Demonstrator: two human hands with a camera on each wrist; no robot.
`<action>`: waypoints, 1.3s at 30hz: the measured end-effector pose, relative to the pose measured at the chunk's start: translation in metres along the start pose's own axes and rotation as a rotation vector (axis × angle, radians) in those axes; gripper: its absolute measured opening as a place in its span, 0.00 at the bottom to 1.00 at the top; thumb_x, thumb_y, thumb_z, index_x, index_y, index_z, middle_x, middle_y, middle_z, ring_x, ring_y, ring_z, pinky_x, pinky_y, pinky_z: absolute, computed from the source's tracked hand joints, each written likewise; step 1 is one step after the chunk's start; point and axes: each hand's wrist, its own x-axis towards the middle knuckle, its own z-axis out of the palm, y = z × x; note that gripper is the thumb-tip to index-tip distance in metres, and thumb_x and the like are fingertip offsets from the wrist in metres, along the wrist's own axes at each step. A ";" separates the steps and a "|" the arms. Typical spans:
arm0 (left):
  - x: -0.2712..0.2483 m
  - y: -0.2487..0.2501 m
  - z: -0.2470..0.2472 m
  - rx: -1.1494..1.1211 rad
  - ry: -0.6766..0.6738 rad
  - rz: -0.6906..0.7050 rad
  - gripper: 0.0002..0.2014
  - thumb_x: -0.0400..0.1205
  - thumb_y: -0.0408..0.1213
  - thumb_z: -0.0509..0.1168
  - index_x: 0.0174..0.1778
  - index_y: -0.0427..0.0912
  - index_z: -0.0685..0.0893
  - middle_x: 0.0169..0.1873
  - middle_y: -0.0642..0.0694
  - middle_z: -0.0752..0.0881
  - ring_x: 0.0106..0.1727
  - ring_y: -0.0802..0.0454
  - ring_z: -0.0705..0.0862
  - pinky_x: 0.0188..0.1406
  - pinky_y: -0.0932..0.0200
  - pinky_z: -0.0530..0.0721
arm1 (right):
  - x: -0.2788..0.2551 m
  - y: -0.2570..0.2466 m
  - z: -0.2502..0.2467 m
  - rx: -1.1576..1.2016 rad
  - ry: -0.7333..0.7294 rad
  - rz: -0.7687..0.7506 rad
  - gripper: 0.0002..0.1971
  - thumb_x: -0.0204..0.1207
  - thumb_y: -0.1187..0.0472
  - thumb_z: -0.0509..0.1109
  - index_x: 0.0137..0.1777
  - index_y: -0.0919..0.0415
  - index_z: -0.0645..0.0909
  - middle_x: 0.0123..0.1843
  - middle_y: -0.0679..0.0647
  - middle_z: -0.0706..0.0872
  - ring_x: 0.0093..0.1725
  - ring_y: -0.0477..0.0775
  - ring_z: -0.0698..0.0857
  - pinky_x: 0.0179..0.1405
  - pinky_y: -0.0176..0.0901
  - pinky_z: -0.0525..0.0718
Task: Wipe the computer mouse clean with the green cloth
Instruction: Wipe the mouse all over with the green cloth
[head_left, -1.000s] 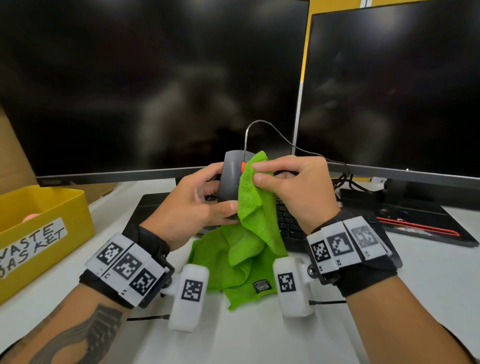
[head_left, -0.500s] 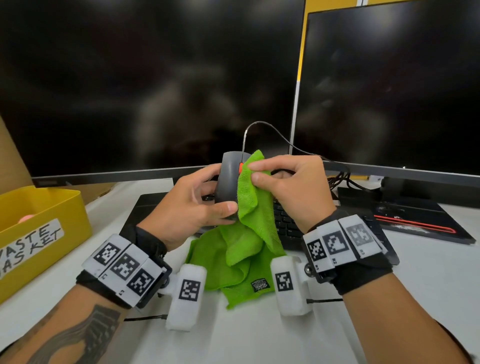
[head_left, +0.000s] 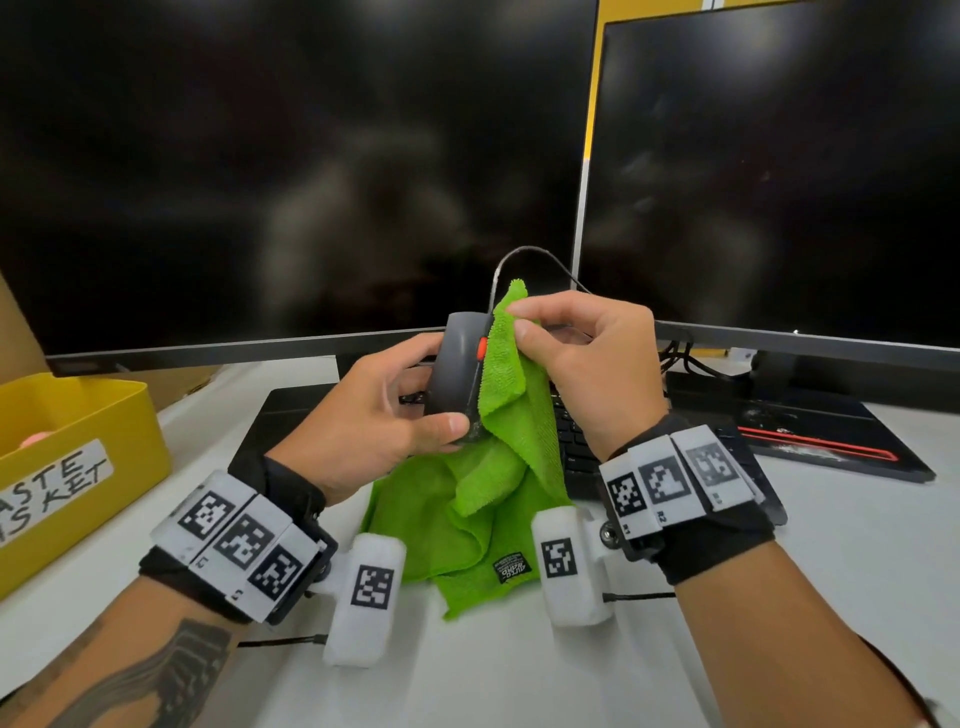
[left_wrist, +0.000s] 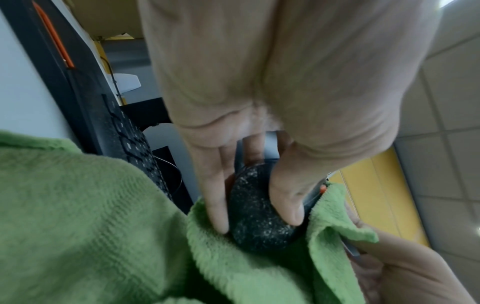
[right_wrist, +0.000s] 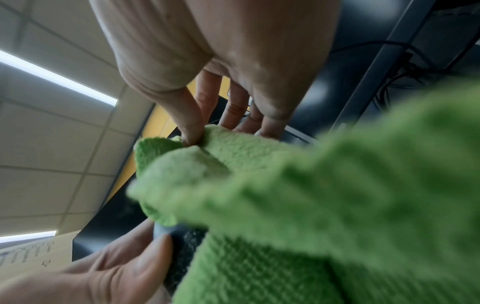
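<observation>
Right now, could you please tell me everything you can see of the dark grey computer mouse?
The dark grey wired computer mouse is held up off the desk, nose upward, over the black keyboard. It looks like matte plastic, with an orange-red scroll wheel and a thin cable looping from its top. Pale dust speckles its rear end. The left hand grips it; the right hand presses the green microfibre cloth against its right half.

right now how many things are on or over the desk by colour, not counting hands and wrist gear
black or dark grey: 5 - two monitors, computer mouse, keyboard, flat pad with a red line
green: 1 - green cloth
yellow: 1 - waste basket
total: 7
</observation>
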 end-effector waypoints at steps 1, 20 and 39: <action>-0.001 0.000 0.001 0.014 0.003 0.003 0.32 0.81 0.15 0.71 0.75 0.51 0.83 0.63 0.39 0.93 0.62 0.35 0.93 0.59 0.39 0.93 | 0.000 0.000 0.000 -0.010 -0.009 -0.001 0.08 0.75 0.73 0.80 0.46 0.59 0.94 0.43 0.56 0.95 0.43 0.54 0.94 0.46 0.41 0.93; 0.001 0.001 0.006 0.077 0.057 -0.058 0.24 0.83 0.28 0.74 0.72 0.56 0.84 0.59 0.43 0.94 0.58 0.41 0.95 0.52 0.34 0.95 | 0.003 0.008 0.004 0.020 0.010 0.205 0.05 0.78 0.68 0.77 0.42 0.60 0.89 0.40 0.61 0.94 0.39 0.56 0.92 0.43 0.51 0.92; -0.001 -0.002 -0.005 0.174 -0.098 -0.117 0.26 0.84 0.26 0.74 0.71 0.60 0.85 0.58 0.44 0.93 0.57 0.41 0.94 0.49 0.40 0.95 | 0.015 0.009 -0.021 0.677 0.378 0.714 0.09 0.82 0.61 0.65 0.49 0.65 0.83 0.47 0.64 0.88 0.46 0.62 0.89 0.51 0.51 0.87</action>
